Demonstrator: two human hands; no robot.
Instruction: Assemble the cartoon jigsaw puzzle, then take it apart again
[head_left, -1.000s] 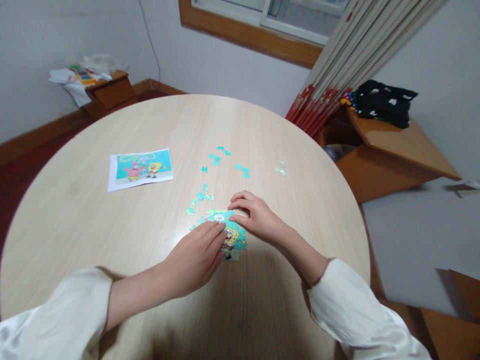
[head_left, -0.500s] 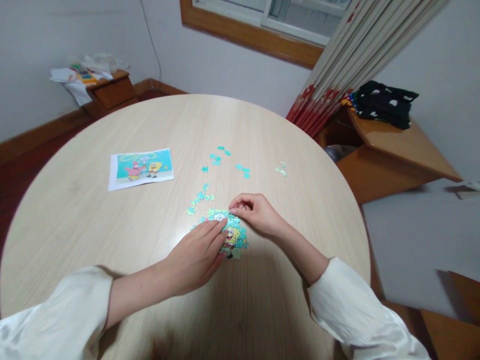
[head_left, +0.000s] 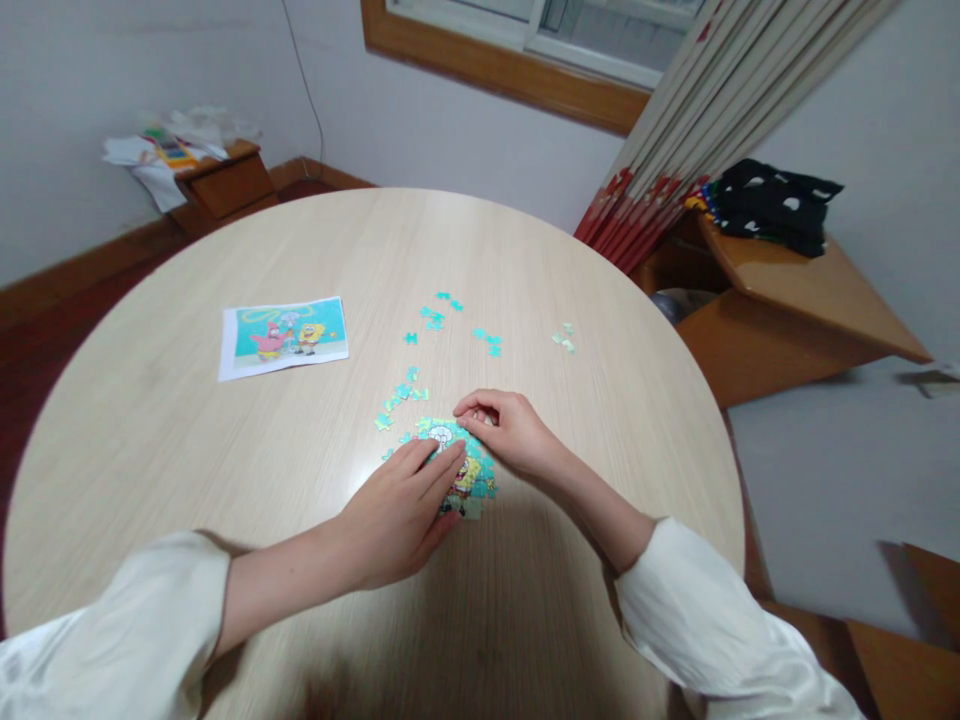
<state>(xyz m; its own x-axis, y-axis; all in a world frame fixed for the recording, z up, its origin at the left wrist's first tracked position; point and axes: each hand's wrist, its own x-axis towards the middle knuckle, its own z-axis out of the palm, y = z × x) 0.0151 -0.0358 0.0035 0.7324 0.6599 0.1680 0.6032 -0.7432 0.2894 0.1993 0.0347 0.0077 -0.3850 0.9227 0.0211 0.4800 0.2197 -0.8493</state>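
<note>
Left hand (head_left: 397, 515), grip spread flat, overlies the puzzle (head_left: 472, 472) (knob-edged, interlocked); right hand (head_left: 514, 432) curls at its far edge, pinch undeterminable.

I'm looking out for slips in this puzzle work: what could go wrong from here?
The left hand covers part of the joined puzzle, so a sideways slide might pull pieces apart.

The right hand has its fingertips at the puzzle's far edge; a push there could knock the edge out of line.

The loose pieces lie just beyond the puzzle, so a careless reach might scatter them.
</note>
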